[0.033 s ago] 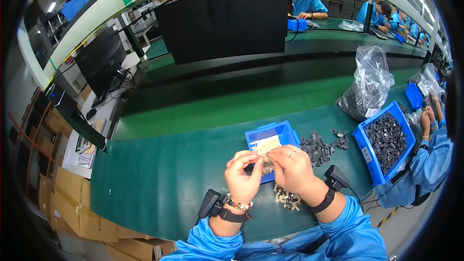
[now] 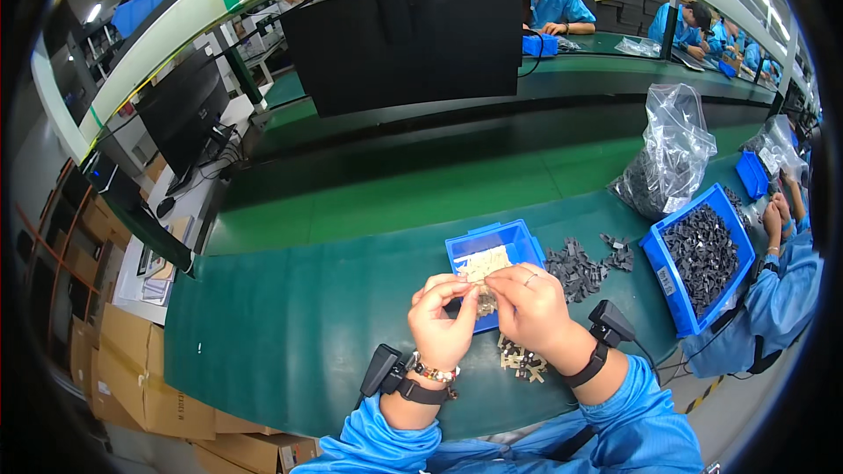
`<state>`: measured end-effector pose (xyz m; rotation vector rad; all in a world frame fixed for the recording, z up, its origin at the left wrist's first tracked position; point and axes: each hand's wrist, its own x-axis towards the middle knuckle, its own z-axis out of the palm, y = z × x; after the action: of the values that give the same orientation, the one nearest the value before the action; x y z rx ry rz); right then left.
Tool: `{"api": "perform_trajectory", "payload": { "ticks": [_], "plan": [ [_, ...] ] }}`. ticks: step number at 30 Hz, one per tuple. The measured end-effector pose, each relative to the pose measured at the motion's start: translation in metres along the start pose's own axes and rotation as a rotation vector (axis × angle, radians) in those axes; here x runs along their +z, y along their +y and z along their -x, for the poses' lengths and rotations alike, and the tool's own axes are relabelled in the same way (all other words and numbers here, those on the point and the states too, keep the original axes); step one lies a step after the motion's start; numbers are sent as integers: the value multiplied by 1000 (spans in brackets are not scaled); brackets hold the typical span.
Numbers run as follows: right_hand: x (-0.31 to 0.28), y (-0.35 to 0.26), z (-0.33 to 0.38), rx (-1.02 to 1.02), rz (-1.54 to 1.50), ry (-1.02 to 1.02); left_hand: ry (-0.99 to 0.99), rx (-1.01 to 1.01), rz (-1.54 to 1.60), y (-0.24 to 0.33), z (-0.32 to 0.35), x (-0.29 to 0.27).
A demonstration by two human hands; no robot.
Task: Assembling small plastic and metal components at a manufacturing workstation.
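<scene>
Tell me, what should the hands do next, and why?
Probably press the small pale part together, then set it on the little pile below: both the left hand and right hand pinch it over the small blue bin.

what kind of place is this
Most likely a factory assembly line: a long green workbench, blue bins of small parts, and other workers in blue smocks seated along the benches.

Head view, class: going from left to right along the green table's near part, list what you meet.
Cardboard boxes → left hand → right hand → pile of dark parts → big blue bin of dark parts → a co-worker's blue sleeve.
</scene>
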<state>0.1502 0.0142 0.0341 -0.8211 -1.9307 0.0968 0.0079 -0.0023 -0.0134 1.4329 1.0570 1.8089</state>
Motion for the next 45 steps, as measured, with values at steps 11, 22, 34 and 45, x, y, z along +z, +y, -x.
{"api": "perform_trajectory", "payload": {
  "ticks": [11,22,34,45],
  "plan": [
    [6,-1,7,27,-26,8,76,34,10,0,3,2],
    [11,-2,10,202,-165,12,54,67,-74,-1,4,0],
    [11,-1,9,162,-125,-17,67,106,-180,1,2,0],
    [9,-1,8,149,-48,-5,55,164,-302,5,0,-1]
  ]
}}
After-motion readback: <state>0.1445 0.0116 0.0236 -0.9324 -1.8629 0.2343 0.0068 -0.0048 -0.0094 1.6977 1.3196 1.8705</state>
